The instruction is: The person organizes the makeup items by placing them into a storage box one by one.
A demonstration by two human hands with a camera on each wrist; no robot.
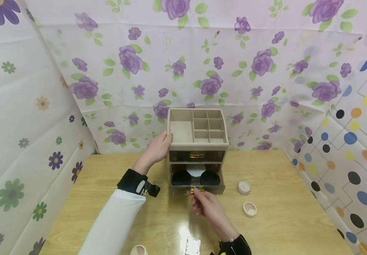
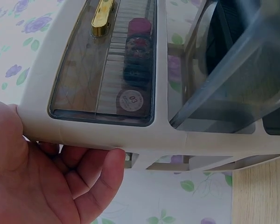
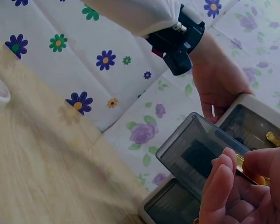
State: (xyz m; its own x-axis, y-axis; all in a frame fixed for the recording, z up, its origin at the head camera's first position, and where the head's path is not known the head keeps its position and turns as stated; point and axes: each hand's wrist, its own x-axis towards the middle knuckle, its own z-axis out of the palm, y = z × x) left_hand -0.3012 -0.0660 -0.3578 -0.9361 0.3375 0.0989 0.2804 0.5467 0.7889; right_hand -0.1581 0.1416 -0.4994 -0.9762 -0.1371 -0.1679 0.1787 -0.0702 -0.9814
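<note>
A cream drawer organizer [image 1: 199, 146] stands at the back of the table. My left hand [image 1: 158, 148] grips its left side, thumb near the top edge; in the left wrist view the fingers curl against the side panel. My right hand [image 1: 211, 210] pinches the gold handle [image 3: 240, 162] of a smoky clear drawer [image 1: 178, 191], which is pulled out. Inside that drawer lie two black round cases [image 1: 210, 177] and a white round piece [image 1: 196, 170]. Above it, the top drawer [image 2: 77, 95] is closed, with small items visible through its front.
Two small round makeup pans [image 1: 243, 187] lie right of the organizer. Near the front edge are another round palette [image 1: 138, 250] and a clear square case [image 1: 192, 245]. Floral cloth [image 1: 132, 88] hangs behind the wooden table [image 1: 276, 198] and patterned cloth at the sides.
</note>
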